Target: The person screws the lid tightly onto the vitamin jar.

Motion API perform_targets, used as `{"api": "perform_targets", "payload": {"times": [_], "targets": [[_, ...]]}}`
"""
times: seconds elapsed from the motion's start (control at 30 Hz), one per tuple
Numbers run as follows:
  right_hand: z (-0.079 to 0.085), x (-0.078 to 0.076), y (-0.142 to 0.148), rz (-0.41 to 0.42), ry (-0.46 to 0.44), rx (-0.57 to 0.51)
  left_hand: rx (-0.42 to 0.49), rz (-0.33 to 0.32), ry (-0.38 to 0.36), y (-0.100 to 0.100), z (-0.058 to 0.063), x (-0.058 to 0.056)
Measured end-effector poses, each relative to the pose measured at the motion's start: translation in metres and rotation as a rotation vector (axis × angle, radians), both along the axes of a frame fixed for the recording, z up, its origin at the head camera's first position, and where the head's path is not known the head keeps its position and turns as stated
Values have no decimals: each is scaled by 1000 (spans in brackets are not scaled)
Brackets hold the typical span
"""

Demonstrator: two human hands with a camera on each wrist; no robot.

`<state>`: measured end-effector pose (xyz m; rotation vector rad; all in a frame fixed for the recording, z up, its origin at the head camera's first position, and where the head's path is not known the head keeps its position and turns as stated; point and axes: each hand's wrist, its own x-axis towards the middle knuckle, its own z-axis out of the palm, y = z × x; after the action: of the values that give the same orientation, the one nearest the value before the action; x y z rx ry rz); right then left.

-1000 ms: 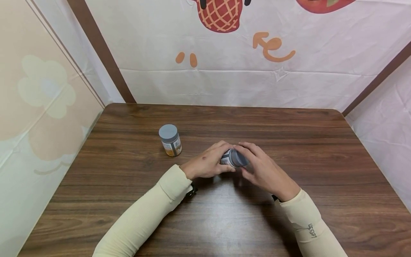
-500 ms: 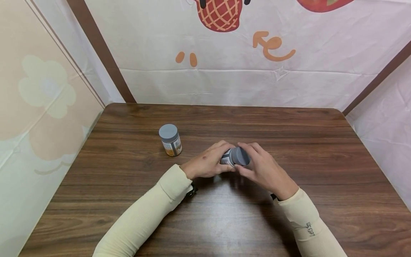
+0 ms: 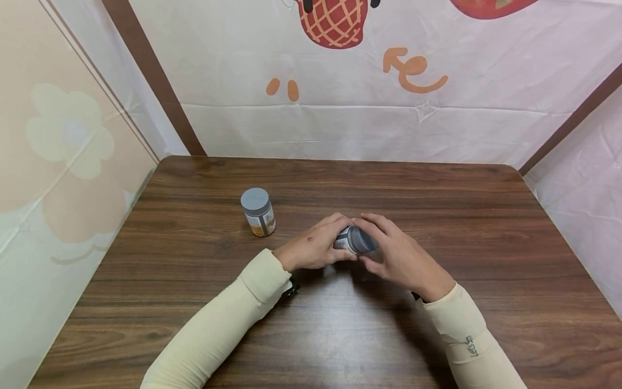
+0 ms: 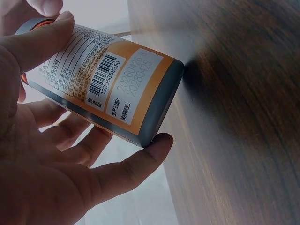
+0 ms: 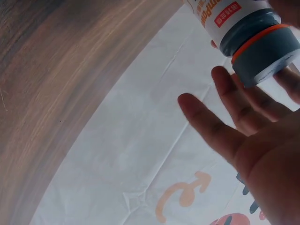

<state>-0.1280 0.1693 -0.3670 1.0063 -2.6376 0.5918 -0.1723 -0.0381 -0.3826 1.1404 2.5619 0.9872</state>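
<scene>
In the head view my left hand (image 3: pixel 318 246) grips a jar (image 3: pixel 344 240) by its body, tilted with its grey lid (image 3: pixel 362 239) toward the right. Its orange label with a barcode and printed dates faces the left wrist camera, and the dark base (image 4: pixel 161 103) points at the table. My right hand (image 3: pixel 400 256) holds the lid between thumb and fingers, while several of its other fingers (image 5: pixel 211 126) stretch out below. An orange ring (image 5: pixel 258 40) shows along the lid's edge. A second, similar jar (image 3: pixel 258 213) stands upright, lid on, left of my hands.
The brown wooden table (image 3: pixel 311 335) spreads under both hands. Behind it hangs a white printed cloth (image 3: pixel 233 124), with further cloth panels at the left and right sides.
The right hand's fingers turn round the lid, then swing back near their pose of one second ago. The lid tips slightly with them. The left hand and the standing jar stay put.
</scene>
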Motion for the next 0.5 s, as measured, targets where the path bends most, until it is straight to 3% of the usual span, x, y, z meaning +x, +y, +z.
{"api": "perform_targets", "payload": {"times": [0.23, 0.5], "targets": [[0, -2, -1, 28, 14, -39, 12, -6, 3, 0, 0, 0], [0, 1, -4, -99, -58, -51, 19, -3, -12, 1, -1, 1]]}}
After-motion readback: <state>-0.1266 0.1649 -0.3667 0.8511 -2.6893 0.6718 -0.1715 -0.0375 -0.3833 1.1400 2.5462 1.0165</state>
